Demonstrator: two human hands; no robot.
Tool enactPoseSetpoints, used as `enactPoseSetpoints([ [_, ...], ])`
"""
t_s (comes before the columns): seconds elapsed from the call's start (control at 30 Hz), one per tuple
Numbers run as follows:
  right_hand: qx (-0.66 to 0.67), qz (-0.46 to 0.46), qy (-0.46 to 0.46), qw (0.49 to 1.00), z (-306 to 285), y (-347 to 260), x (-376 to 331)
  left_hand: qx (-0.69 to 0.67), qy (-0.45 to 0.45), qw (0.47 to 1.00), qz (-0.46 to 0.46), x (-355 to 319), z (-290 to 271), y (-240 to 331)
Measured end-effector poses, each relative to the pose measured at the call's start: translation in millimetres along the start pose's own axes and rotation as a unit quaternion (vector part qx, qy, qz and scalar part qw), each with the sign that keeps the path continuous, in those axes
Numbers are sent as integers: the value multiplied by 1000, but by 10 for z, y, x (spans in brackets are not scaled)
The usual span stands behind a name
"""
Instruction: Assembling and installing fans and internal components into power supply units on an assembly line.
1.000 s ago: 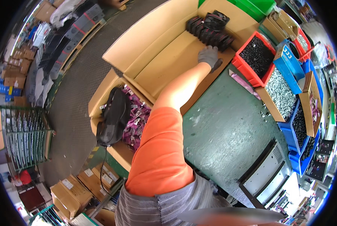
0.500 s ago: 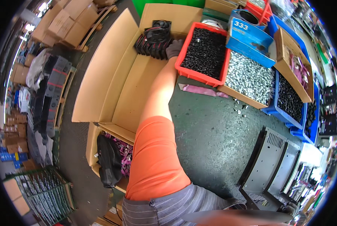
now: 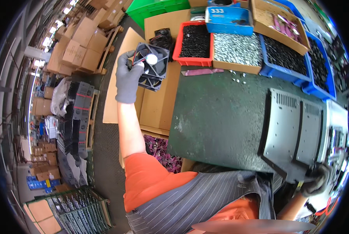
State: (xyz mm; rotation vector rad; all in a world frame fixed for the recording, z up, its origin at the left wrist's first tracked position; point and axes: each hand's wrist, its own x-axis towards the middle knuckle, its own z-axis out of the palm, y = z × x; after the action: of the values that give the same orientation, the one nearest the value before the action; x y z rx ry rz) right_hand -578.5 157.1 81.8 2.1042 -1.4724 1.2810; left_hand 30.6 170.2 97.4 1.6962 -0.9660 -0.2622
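My left hand (image 3: 128, 76), in a grey glove, is raised over the cardboard box (image 3: 155, 111) and closed on black square cooling fans (image 3: 159, 64). Two frames show, one behind the other, the front one with a white round hub. Another black fan (image 3: 162, 38) is in the far end of the box, partly covered by the held ones. My right hand (image 3: 317, 181), gloved too, is at the lower right with its fingers curled at the near corner of a grey metal panel (image 3: 285, 128). This panel has slotted vents and stands beside a similar one (image 3: 309, 132).
On the dark green table (image 3: 217, 117), a red tray (image 3: 194, 61) of black parts, a carton (image 3: 237, 67) of silver parts and blue bins (image 3: 283, 76) line the far side. A pink strip (image 3: 203, 72) lies before them. Purple parts (image 3: 166, 156) fill a carton below the box.
My left hand has come up out of the box's far end, toward me and left, with fans in it. A black pouch no longer shows on the purple parts. The view has turned right.
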Motion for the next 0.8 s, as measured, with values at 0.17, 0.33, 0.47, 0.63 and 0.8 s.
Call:
enactPoseSetpoints([
  [0.17, 21, -52, -10, 998, -68, -68, 83, -124, -272, 946, 129, -718, 1023, 799],
  [0.33, 47, -46, -54, 996, -532, 1, 11, -245, -408, 879, 21, -1563, 2605, 1011],
  [0.47, 48, 66, 87, 993, -920, 368, -401, -308, -446, 840, 6, -2098, 3266, 1016],
  [0.63, 52, 253, 279, 925, -1726, 1209, -1225, 57, -533, 812, 231, -1967, 2921, 1009],
  [0.8, 232, 525, 93, 813, -1830, 1901, -1931, 235, -395, 811, 361, -1133, 2939, 1336],
])
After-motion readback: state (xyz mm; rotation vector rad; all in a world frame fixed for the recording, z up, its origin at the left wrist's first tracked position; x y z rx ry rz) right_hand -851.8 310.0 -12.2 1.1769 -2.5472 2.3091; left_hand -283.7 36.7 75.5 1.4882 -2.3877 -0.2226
